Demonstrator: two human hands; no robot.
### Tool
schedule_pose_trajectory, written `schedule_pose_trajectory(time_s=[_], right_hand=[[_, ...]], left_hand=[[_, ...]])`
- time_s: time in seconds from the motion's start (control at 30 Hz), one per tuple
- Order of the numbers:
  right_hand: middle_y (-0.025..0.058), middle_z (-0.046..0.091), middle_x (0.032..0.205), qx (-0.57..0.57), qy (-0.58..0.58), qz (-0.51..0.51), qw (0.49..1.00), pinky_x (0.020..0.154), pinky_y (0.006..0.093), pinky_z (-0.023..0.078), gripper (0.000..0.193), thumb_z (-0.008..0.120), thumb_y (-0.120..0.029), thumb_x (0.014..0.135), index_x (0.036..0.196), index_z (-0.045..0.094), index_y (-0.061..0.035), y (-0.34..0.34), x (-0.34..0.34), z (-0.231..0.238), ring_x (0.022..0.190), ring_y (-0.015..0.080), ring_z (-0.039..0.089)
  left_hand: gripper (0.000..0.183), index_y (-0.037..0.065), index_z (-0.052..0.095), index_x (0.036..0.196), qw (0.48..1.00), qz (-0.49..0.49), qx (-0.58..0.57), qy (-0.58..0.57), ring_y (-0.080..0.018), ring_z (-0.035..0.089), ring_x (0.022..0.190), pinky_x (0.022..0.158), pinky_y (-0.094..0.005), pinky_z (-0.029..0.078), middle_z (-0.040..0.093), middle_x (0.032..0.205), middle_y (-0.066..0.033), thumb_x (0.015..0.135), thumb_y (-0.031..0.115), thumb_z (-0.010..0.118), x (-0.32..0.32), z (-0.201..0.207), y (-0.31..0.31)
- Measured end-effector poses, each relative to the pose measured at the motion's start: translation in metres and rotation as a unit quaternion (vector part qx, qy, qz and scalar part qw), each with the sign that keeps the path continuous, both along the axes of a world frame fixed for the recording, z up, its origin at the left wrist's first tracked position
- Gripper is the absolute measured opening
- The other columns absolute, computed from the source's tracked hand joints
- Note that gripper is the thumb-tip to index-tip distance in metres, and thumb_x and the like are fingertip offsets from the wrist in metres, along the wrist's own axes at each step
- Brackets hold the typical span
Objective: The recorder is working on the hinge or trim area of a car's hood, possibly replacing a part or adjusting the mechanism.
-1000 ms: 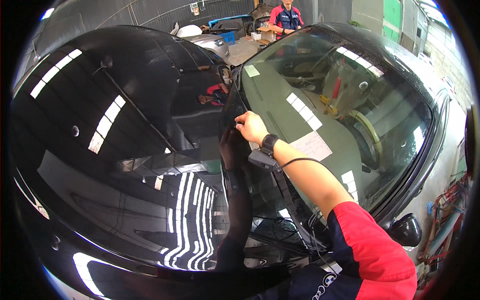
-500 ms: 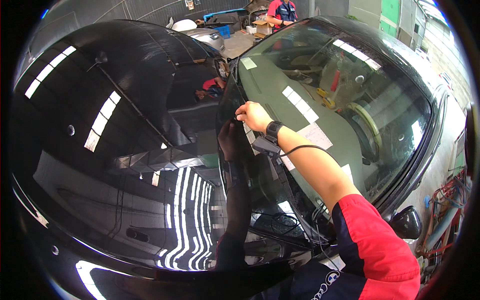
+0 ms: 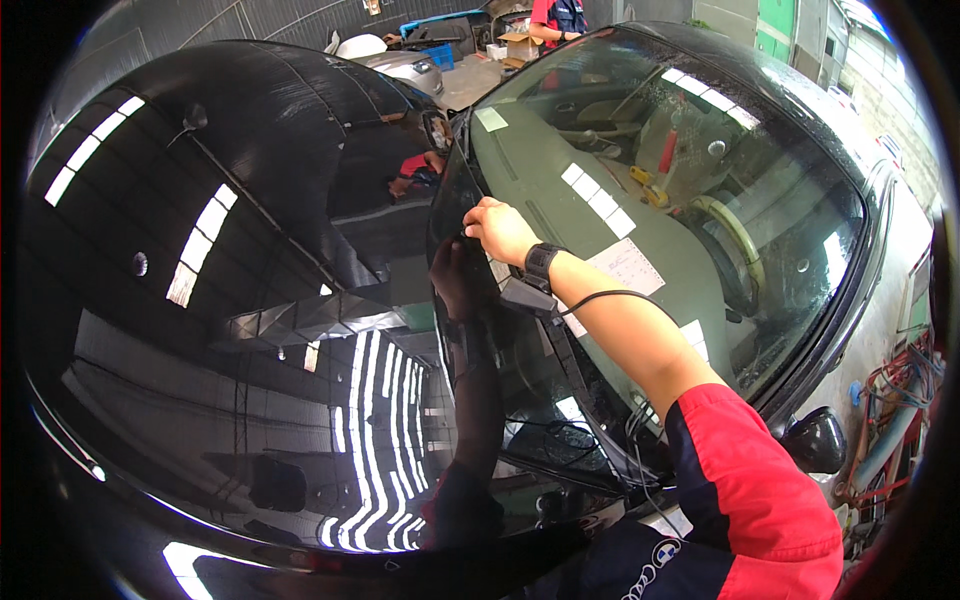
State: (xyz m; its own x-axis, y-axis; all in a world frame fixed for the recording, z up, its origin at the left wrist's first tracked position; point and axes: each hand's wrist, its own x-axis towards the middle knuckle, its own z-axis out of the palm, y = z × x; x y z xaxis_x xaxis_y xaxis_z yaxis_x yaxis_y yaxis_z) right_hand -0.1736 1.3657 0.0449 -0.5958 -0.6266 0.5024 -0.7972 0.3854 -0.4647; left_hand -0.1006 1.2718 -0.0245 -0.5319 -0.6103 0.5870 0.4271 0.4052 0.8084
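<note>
My right hand (image 3: 500, 232) reaches across from the lower right, with its fingers bent and pressed together at the rear edge of a glossy black car hood (image 3: 290, 215). The fingertips meet the dark strip between hood and windshield. Whatever they pinch, if anything, is too small or hidden. A black wrist strap (image 3: 540, 262) circles my wrist, and a small black box (image 3: 527, 297) with a cable hangs beside it. Just beyond the hand lies the windshield (image 3: 800, 200), with a printed paper sheet (image 3: 628, 265) visible at the dashboard. My left hand is out of view.
A side mirror (image 3: 818, 440) stands out at the lower right, near tangled hoses (image 3: 905, 400). Thin black cables (image 3: 640, 470) run by the fender. Behind the car are another person (image 3: 558, 22), a cardboard box (image 3: 521, 46) and a blue crate (image 3: 440, 56).
My right hand has shifted slightly left and up in the picture, its fingers still together at the hood edge. The whole view has moved a little, and a dark reflection on the hood has grown.
</note>
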Motion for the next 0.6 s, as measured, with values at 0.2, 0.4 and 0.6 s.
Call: schedule_pose_trajectory(time_s=[0.2,0.4,0.6], right_hand=[[0.0159,0.062,0.098,-0.001,0.000,0.019,1.000,0.084,0.0415,0.049,0.017,0.062,-0.016,0.084,0.095,0.068,-0.0043,-0.003,-0.003,-0.002,0.094,0.0341,0.061],[0.0167,0.062,0.098,0.010,0.010,0.018,1.000,0.084,0.0420,0.049,0.017,0.062,-0.014,0.083,0.094,0.068,-0.0037,-0.002,0.000,0.002,0.094,0.0340,0.061],[0.0165,0.061,0.097,0.026,0.026,0.008,0.999,0.082,0.0421,0.049,0.016,0.061,-0.014,0.083,0.094,0.068,-0.0036,-0.006,0.002,-0.002,0.092,0.0339,0.061]], left_hand=[[0.028,0.000,0.064,0.100,0.999,0.036,-0.010,-0.025,-0.0212,0.062,0.071,0.064,-0.0348,0.048,0.066,0.081,-0.0145,0.093,0.022,0.048,-0.001,-0.004,-0.002],[0.030,0.002,0.065,0.101,0.999,0.010,-0.049,-0.002,-0.0199,0.062,0.072,0.064,-0.0341,0.047,0.066,0.081,-0.0131,0.094,0.025,0.048,-0.005,-0.010,-0.010],[0.029,0.001,0.065,0.099,1.000,0.005,-0.010,-0.019,-0.0206,0.062,0.075,0.066,-0.0336,0.048,0.067,0.082,-0.0137,0.093,0.023,0.049,0.007,0.006,-0.004]])
